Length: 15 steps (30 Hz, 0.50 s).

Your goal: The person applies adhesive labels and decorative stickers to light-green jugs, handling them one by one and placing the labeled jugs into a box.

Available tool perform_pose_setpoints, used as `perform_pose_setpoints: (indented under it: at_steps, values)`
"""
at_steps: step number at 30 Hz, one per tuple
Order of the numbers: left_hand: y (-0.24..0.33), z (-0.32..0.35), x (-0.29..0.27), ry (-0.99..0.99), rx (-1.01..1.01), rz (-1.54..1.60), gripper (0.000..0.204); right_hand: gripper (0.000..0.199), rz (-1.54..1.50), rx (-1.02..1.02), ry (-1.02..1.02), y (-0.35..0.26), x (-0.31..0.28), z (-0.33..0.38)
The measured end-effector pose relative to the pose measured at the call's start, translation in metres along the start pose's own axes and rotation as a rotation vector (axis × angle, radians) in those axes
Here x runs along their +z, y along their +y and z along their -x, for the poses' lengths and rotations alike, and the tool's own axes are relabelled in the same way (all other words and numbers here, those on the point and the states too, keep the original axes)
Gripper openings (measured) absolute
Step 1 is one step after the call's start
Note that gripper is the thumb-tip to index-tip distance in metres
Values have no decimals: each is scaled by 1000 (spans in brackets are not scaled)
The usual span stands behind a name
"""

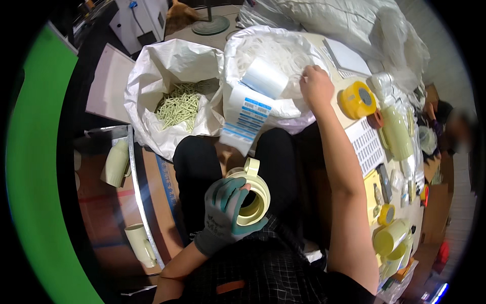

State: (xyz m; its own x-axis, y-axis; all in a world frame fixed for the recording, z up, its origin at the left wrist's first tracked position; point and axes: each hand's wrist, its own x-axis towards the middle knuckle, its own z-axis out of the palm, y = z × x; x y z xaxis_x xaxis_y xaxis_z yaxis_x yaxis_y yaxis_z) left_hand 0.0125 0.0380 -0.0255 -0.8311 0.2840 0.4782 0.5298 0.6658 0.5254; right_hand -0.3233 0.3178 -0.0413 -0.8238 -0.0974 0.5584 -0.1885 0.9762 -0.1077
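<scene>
Pale plastic jug lid (251, 195), light, rigid, slick: we are gripping its rim over our lap in the gloved left hand (225, 213), while our bare right hand (316, 86) is closing on thin white rings (276, 53) in the bag (238, 55).

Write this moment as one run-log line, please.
left hand: gloved, grip on pale yellow cup | right hand: bare, inside white bag of rings | beside: bag of pale sticks

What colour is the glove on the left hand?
Grey with teal-green fingers and palm; the glove on the left hand shows best in the head view, gripping a pale yellow jug.
</scene>
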Motion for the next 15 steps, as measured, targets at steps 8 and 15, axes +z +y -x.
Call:
perform_pose_setpoints:
  at_steps: [8,15]
  values:
    - [-14,-12,8,289,104,117,95,11,-1039,101,-673,-96,-154,95]
    - [-25,-4,-7,47,-4,-87,45,34,-713,-768,-281,-139,-171,165]
